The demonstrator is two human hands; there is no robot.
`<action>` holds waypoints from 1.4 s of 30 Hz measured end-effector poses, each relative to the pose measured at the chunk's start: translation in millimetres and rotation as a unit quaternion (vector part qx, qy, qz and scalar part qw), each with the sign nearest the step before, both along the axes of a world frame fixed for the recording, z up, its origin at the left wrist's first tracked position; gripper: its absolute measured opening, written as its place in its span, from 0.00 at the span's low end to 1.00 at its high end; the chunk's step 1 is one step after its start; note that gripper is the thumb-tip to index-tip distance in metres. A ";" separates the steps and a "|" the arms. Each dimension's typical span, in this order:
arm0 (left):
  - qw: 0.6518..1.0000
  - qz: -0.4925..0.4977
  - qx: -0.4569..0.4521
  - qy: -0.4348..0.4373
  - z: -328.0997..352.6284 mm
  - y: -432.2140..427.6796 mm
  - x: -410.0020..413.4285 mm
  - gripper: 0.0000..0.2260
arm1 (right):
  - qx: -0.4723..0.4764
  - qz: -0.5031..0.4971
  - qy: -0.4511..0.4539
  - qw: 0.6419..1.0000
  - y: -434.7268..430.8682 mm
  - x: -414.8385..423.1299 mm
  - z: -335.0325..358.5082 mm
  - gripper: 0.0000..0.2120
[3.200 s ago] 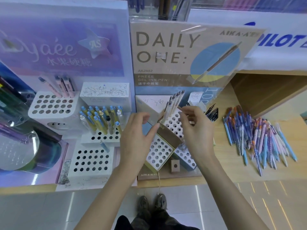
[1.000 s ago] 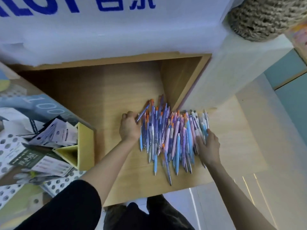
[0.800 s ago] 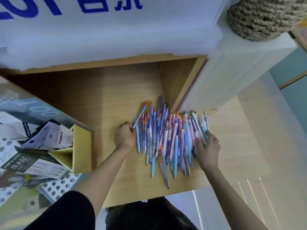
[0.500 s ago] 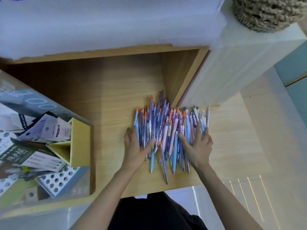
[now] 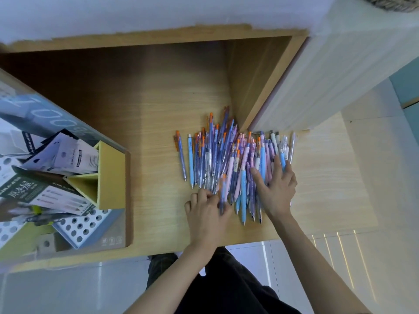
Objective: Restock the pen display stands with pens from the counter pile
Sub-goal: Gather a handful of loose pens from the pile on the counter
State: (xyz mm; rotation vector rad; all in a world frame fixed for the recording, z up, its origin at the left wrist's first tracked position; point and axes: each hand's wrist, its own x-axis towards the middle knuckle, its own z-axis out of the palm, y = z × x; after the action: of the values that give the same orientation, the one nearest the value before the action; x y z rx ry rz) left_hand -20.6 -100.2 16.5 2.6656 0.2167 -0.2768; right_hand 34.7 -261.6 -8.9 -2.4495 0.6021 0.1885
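Note:
A pile of pens [image 5: 215,152] in purple, blue and pink, many with orange caps, lies on the wooden counter [image 5: 156,114] near its front edge. My right hand [image 5: 277,185] lies flat on the right half of the pile with its fingers spread. At the pile's near left edge, my left hand [image 5: 207,213] has its fingers curled and pinches a purple pen with an orange cap [image 5: 223,192], which looks blurred. The pen display stand [image 5: 112,177] is at the left, with a yellow compartment and a perforated white tray [image 5: 82,226].
Paper leaflets [image 5: 68,155] fill the stand's upper part. A wooden partition [image 5: 251,78] and a white cabinet side [image 5: 328,73] rise just behind the pile. The counter's front edge runs below my hands, with the floor and my dark clothing beyond it.
My view swung from the display stands to the pile. My left hand, flat on the pens half a second ago, has slid to the pile's near edge and curled round a purple pen. My right hand stays spread.

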 end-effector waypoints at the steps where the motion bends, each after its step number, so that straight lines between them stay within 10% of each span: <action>1: 0.999 0.018 -0.019 -0.036 4.6 4.2 3.5 0.09 | 0.002 0.005 -0.002 1.000 -1.3 -0.5 -0.5 0.44; 5: 0.987 0.075 -0.023 -0.144 9.3 39.4 50.0 0.11 | -0.017 0.029 -0.002 0.999 -9.8 8.6 -3.5 0.44; 14: 0.980 0.060 -0.189 0.031 -26.2 44.7 104.2 0.40 | -0.084 0.063 -0.027 0.994 -3.2 24.1 -9.4 0.37; 42: 0.960 0.159 -0.210 -0.095 -18.9 89.8 57.9 0.28 | -0.012 0.147 -0.019 0.989 101.6 17.8 10.5 0.26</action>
State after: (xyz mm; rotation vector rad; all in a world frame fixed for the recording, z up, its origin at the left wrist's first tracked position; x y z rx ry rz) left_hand 37.3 -10.4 -2.4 2.1771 0.4636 0.0365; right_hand 52.6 -160.1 1.6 -2.5495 0.2251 0.2531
